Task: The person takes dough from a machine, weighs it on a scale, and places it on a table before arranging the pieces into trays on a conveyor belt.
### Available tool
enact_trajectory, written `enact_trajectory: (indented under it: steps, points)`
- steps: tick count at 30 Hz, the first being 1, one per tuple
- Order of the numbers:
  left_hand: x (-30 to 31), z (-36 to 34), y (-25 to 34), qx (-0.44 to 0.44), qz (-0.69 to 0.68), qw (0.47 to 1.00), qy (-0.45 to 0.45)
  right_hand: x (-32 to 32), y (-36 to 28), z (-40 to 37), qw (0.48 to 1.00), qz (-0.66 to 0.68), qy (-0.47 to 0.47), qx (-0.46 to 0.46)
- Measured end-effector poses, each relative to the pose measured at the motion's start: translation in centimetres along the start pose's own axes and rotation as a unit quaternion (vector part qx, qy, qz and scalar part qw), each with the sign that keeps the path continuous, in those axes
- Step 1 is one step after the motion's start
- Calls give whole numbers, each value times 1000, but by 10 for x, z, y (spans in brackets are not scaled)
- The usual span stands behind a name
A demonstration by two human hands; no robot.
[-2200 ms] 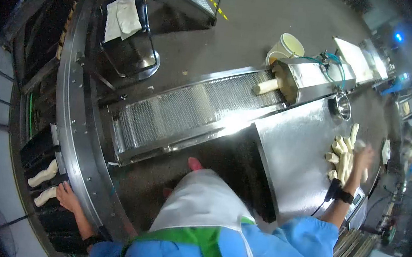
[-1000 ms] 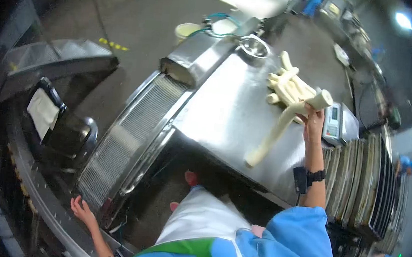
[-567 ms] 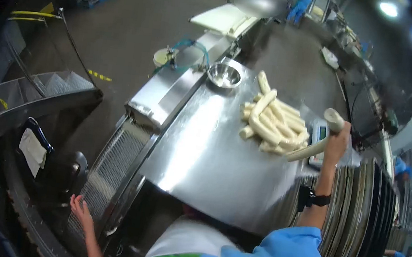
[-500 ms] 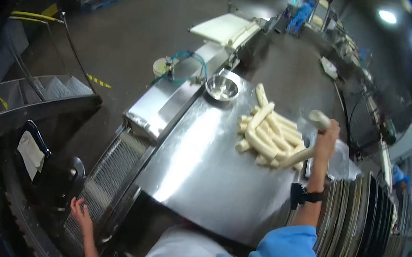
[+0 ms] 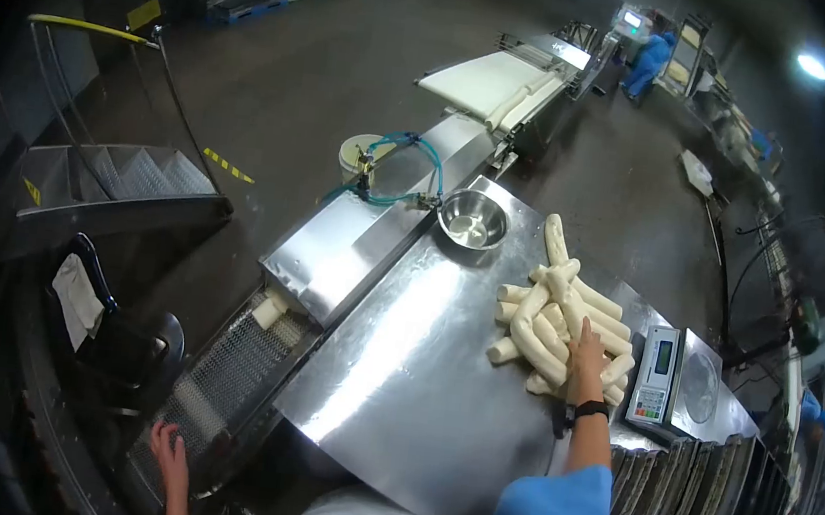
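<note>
A heap of pale dough rolls [image 5: 536, 329] lies crisscrossed on the steel table. My right hand [image 5: 585, 358], with a black band at the wrist, rests against the near right side of this heap, its fingers stretched out over the dough. Far to the left, my left hand [image 5: 168, 455] hangs beside the mesh conveyor belt [image 5: 237, 380], fingers apart and holding nothing. On that belt, a short dough piece [image 5: 269, 309] sits at the opening of the steel housing [image 5: 337, 260].
A steel bowl [image 5: 473, 220] stands at the table's far left corner. Right of the heap is a digital scale [image 5: 656, 376], with stacked trays [image 5: 685, 487] nearer me. Metal steps [image 5: 129, 178] and a chair [image 5: 81, 298] stand left. A person in blue [image 5: 647, 66] is far back.
My right hand has come down and left onto the heap; the dough roll it held up is no longer raised. The view has shifted, showing the scale. My left hand stays open.
</note>
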State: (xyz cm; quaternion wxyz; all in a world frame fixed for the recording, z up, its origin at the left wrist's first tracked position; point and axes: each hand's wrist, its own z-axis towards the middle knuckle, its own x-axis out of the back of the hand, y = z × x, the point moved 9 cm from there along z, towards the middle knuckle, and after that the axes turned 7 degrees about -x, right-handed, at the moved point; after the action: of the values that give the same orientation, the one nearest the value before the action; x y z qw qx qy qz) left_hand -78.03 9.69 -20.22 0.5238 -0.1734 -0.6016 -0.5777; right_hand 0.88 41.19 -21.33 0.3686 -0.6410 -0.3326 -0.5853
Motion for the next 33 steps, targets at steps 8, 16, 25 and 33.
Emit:
enact_trajectory:
  steps: [8, 16, 25, 33]
  points:
    - [-28, 11, 41, 10, 17, 998, -58, 1, -26, -27, 993, -21, 111, 22]
    - [-68, 18, 15, 28, -25, 995, -94, 14, -65, -83, 965, -2, 175, 194]
    - [-122, 109, 34, -41, 139, 986, -85, 35, 10, -67, 977, 57, 180, 104]
    - [-129, 110, 17, -24, 146, 977, -154, 17, 7, -64, 973, 51, 211, 76]
